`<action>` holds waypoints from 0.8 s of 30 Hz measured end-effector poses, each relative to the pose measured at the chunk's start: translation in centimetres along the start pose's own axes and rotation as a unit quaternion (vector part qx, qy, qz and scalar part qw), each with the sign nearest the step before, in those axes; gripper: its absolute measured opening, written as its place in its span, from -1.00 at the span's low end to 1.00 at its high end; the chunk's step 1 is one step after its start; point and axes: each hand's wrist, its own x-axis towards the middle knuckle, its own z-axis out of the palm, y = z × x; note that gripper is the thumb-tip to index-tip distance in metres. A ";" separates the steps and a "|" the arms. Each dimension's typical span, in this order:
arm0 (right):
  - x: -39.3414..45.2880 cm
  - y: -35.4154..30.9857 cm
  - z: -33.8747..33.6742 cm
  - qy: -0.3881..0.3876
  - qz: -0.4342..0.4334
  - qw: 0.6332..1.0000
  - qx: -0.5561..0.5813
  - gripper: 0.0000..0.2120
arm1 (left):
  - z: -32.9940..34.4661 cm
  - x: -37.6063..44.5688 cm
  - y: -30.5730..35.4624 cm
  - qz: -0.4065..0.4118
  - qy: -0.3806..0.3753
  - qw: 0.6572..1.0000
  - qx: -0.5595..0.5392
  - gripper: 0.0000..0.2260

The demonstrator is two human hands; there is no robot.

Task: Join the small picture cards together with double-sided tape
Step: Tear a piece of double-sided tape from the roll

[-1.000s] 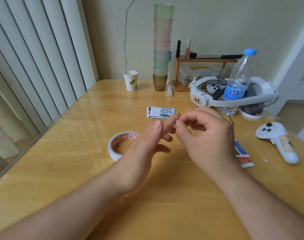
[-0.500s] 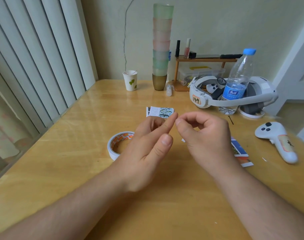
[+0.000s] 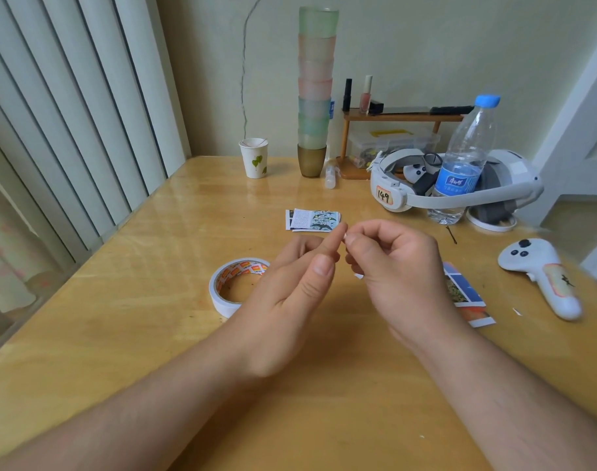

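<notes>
Both hands hover above the wooden table, fingertips meeting. My right hand pinches a tiny white piece of tape between thumb and forefinger. My left hand has its forefinger stretched out, the tip touching that piece, with the thumb free. A roll of double-sided tape lies flat to the left, partly behind my left hand. A small pile of picture cards sits just beyond the fingertips. More picture cards lie to the right, partly hidden by my right hand.
A white headset and a water bottle stand at the back right, with a white controller nearer. A paper cup, a tall stack of cups and a small wooden shelf line the wall. Vertical blinds run along the left.
My left hand has turned so that its thumb now points up on the near side, with its forefinger staying at my right fingertips. The right hand has hardly moved.
</notes>
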 end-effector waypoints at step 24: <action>0.0 -0.7 -1.0 -0.032 -0.078 0.995 -0.052 -0.80 | -0.7 0.4 -0.3 0.071 -0.012 0.996 0.053 -0.33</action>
